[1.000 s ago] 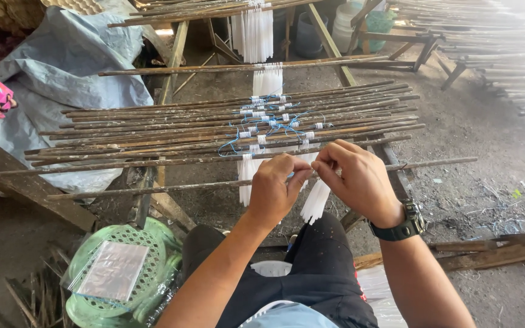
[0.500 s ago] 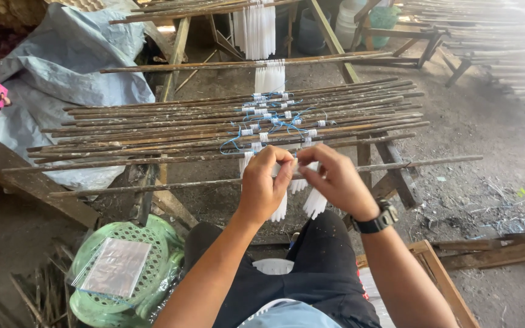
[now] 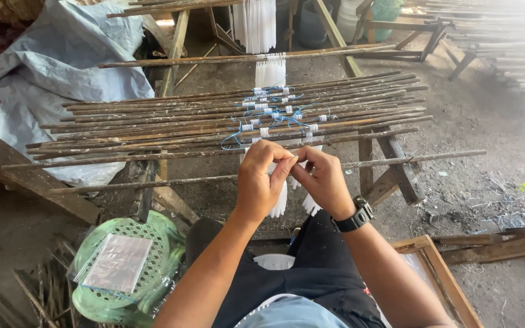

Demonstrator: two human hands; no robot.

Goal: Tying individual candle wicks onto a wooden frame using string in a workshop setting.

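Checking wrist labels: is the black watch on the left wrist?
No, the black watch sits on the right wrist, behind the right hand working at the white candles.

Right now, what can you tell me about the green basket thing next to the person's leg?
The green basket looks like plastic, round, with a woven lattice of small holes. It lies low on the ground at the lower left, beside the person's dark trouser leg and below the rack of long sticks. A flat clear plastic packet rests on top of it, covering its middle. More clear plastic seems to wrap its edge. Neither hand touches it.
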